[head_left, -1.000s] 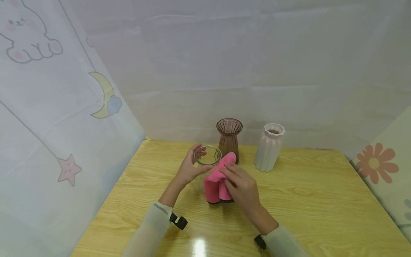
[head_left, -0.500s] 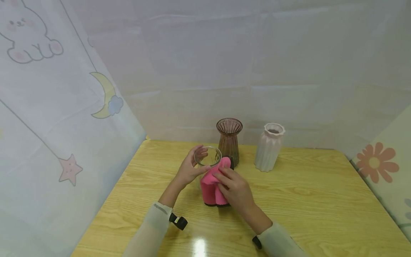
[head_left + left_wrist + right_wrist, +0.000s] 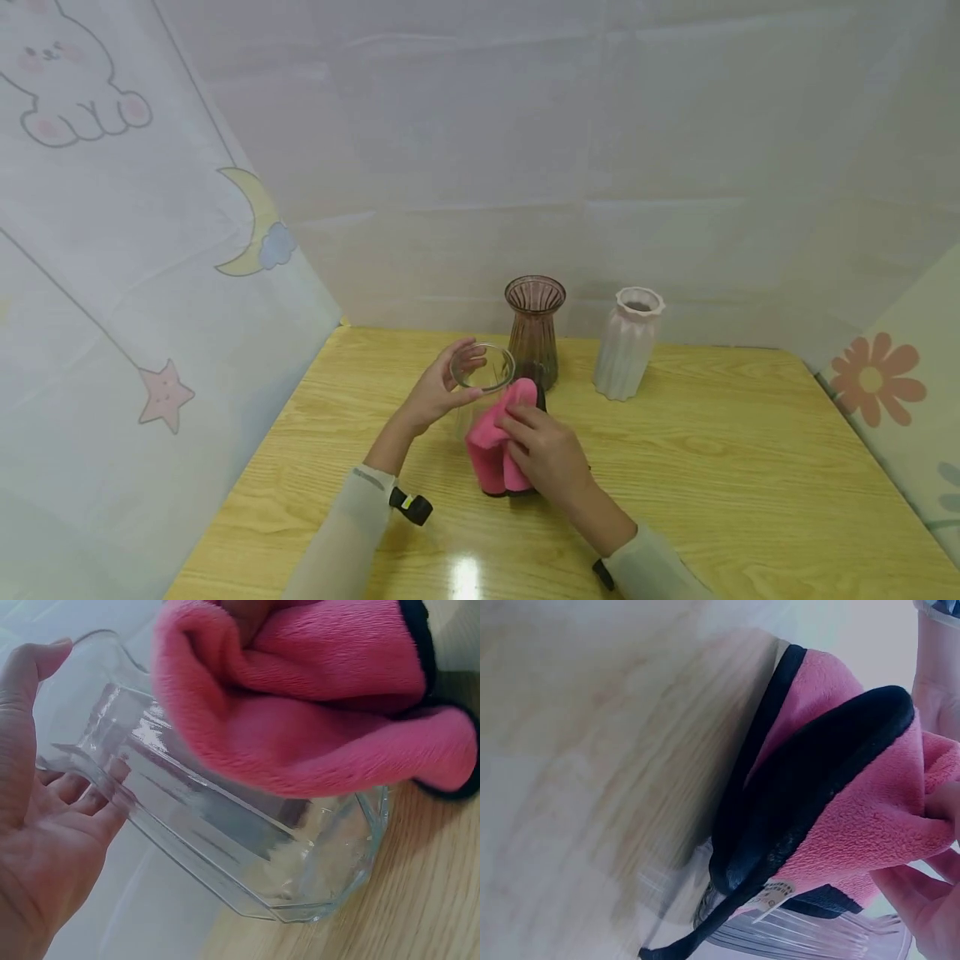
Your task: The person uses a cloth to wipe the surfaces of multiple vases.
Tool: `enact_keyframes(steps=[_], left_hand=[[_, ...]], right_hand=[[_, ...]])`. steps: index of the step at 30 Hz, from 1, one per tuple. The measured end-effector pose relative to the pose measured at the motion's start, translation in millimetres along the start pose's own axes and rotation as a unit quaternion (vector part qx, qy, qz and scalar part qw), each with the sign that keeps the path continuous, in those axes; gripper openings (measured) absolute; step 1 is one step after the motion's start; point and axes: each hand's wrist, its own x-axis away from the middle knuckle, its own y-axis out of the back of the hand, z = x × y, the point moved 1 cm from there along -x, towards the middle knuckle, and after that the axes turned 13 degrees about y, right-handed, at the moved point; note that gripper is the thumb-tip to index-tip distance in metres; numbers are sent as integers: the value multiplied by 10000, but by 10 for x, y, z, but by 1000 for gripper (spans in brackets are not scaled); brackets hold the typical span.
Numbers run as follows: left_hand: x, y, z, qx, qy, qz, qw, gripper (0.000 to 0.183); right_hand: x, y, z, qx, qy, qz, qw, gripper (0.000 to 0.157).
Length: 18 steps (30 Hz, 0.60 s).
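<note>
A clear glass vase point(image 3: 217, 825) with flat-sided walls stands in front of me in the head view, its round rim facing up. My left hand point(image 3: 437, 395) holds it near the neck, thumb on the near side and fingers round the far side. In my right hand point(image 3: 553, 454) a pink plush cloth point(image 3: 489, 458) with black edging is bunched between fingers and thumb. The cloth lies against the vase's right side and hides much of its lower part. A white tag point(image 3: 774, 895) shows on the cloth in the right wrist view.
Behind the cloth stands a purple-brown ribbed glass vase point(image 3: 534, 333). A white pleated vase point(image 3: 628, 346) is to its right. Both are near the back of the wooden table point(image 3: 712, 467), close to a pale hanging sheet point(image 3: 480, 167).
My right hand has moved the cloth down and slightly left along the side of the clear vase. My left hand and the vase have barely shifted.
</note>
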Motion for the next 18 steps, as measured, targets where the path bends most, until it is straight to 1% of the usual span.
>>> enact_keyframes(steps=[3, 7, 9, 11, 12, 14, 15, 18], left_hand=[[-11, 46, 13, 67, -76, 251, 9996, 96], [-35, 109, 37, 187, -101, 567, 9982, 98], [-41, 128, 47, 226, -89, 670, 9975, 100], [-40, 131, 55, 234, -92, 702, 9972, 103], [-36, 125, 60, 228, -96, 681, 9974, 105], [-17, 101, 67, 146, -124, 521, 9985, 108], [-5, 83, 69, 89, -131, 390, 9991, 109], [35, 8, 61, -205, -185, -180, 9995, 107]], right_hand=[[14, 2, 42, -18, -143, 224, 9996, 33], [44, -19, 77, -118, -439, 579, 9973, 32], [57, -25, 86, -164, -539, 682, 9961, 31], [71, -23, 91, -186, -574, 668, 9959, 31], [77, -16, 92, -179, -578, 616, 9963, 32], [88, 3, 88, -138, -505, 403, 9978, 33], [89, 18, 84, -132, -466, 263, 9985, 34], [65, 83, 60, -144, -330, -242, 9991, 36]])
